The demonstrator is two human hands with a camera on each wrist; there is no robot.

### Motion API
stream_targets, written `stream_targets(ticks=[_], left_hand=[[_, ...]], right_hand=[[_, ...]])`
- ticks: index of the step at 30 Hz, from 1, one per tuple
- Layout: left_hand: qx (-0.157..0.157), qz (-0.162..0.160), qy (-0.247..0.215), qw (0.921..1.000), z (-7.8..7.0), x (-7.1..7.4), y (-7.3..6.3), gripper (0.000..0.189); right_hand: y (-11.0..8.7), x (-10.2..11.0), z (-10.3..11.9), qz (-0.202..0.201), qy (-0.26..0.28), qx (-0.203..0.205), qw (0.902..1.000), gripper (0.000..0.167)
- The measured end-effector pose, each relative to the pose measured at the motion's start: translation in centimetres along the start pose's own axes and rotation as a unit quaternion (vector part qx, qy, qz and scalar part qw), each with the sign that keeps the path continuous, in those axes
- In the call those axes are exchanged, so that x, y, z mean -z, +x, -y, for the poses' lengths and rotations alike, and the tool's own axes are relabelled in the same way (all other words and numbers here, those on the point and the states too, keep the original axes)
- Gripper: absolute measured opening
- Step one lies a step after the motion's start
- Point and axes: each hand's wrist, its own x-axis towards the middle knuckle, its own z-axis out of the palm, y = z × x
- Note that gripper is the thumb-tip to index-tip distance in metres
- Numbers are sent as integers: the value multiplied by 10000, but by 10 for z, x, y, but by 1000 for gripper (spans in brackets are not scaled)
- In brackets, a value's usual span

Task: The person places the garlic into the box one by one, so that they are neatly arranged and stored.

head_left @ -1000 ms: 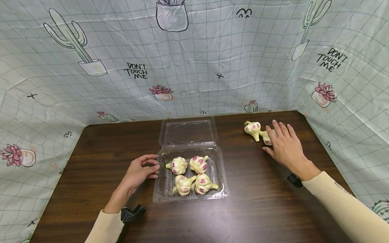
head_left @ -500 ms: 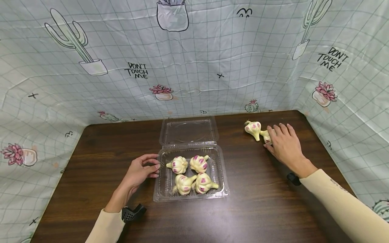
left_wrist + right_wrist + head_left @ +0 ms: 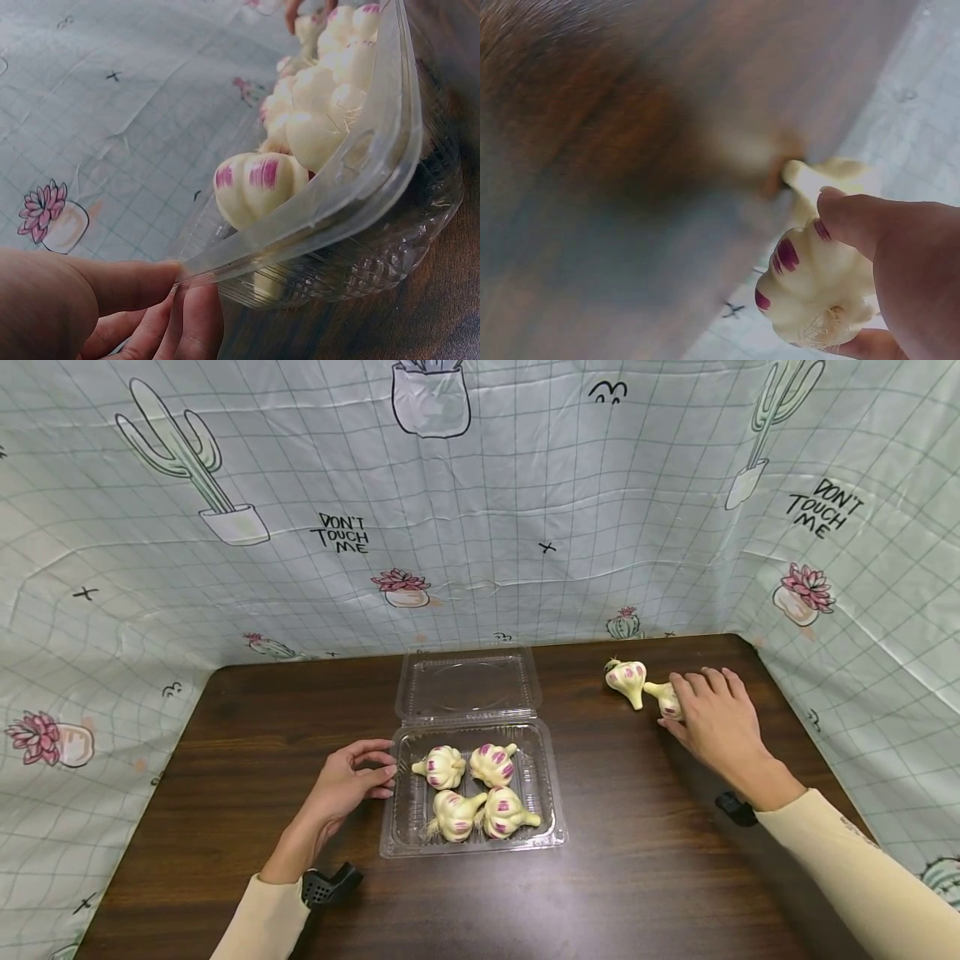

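With thumb and fingers, my left hand (image 3: 341, 787) pinches the left rim of a clear plastic clamshell box (image 3: 557, 810); the left wrist view shows the thumb (image 3: 139, 283) above the rim and the fingers below. Several garlic bulbs (image 3: 504, 814) with purple streaks lie inside the box. At the far right of the table, my right hand (image 3: 718, 720) grips another garlic bulb (image 3: 666, 700), partly hidden under its fingers. In the right wrist view the thumb (image 3: 855, 217) presses on that bulb (image 3: 810, 277). A second loose garlic bulb (image 3: 626, 682) lies just left of it.
The box's lid (image 3: 468, 687) lies folded back behind the base. All of this stands on a dark wooden table (image 3: 600, 877). A pale cloth curtain (image 3: 480, 510) with cactus prints hangs behind the table and along its sides.
My right hand's fingers have closed from a spread pose round the garlic bulb. Hand and bulb have shifted slightly right, away from the neighbouring bulb. The left hand keeps its place on the box.
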Motion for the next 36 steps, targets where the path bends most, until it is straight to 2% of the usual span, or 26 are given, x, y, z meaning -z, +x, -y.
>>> stream_targets(ticks=[7, 14, 18, 24, 30, 36], left_hand=[[15, -8, 19, 10000, -1, 0, 0, 45], [33, -4, 28, 10000, -1, 0, -1, 46], [5, 21, 0, 10000, 0, 0, -1, 46], [32, 66, 13, 10000, -1, 0, -2, 47], [11, 44, 32, 10000, -1, 0, -3, 46], [4, 36, 4, 10000, -1, 0, -2, 46]], right_hand=[[7, 23, 9, -197, 170, 43, 9997, 72], [14, 41, 32, -211, 321, 328, 9987, 70], [18, 51, 50, -313, 408, 615, 9968, 67], [27, 67, 80, -438, 587, 1086, 9914, 72], [33, 78, 112, -232, 774, 1562, 9844, 77], [38, 79, 138, -71, 748, 1989, 9771, 80]])
